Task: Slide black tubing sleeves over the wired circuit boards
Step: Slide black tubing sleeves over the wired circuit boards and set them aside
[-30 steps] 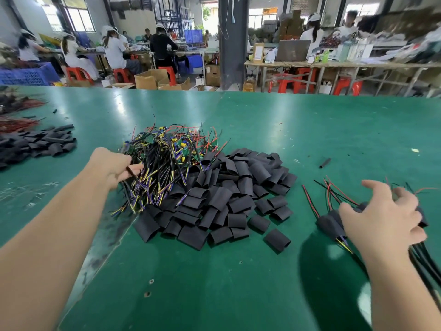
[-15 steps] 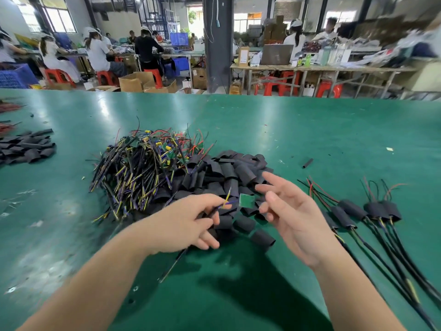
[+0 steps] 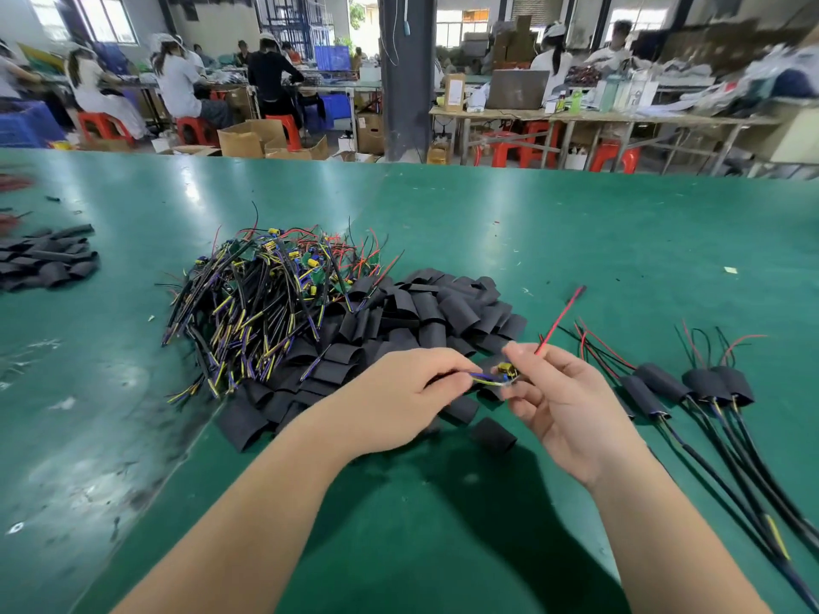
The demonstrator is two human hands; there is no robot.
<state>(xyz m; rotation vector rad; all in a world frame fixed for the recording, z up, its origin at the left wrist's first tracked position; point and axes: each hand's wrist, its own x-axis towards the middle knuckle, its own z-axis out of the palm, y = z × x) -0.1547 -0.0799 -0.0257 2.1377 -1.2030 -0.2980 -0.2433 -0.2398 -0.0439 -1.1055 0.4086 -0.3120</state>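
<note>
- The left hand (image 3: 401, 394) is closed in a pinch on the cable end of one wired board (image 3: 506, 371), thumb and fingers curled tight round the blue and yellow leads.
- The right hand (image 3: 571, 405) pinches the same board from the other side with thumb and forefinger; its other fingers are loosely curled, palm up.
- A red wire (image 3: 559, 320) runs up and right from the board, past the right fingertips.
- The board is held in the air between both hands, above the near edge of the sleeve pile (image 3: 399, 343); no sleeve is on it.
- Sleeves in that pile are too many to count; one loose sleeve (image 3: 493, 435) lies just below the hands.
- A heap of bare wired boards (image 3: 266, 299) lies on the left, touching the sleeve pile.
- To the right lie about five sleeved boards (image 3: 691, 385), side by side, cables trailing toward the near right corner.
- A second small sleeve pile (image 3: 48, 259) sits well apart at the left edge of the green table (image 3: 576, 241).
</note>
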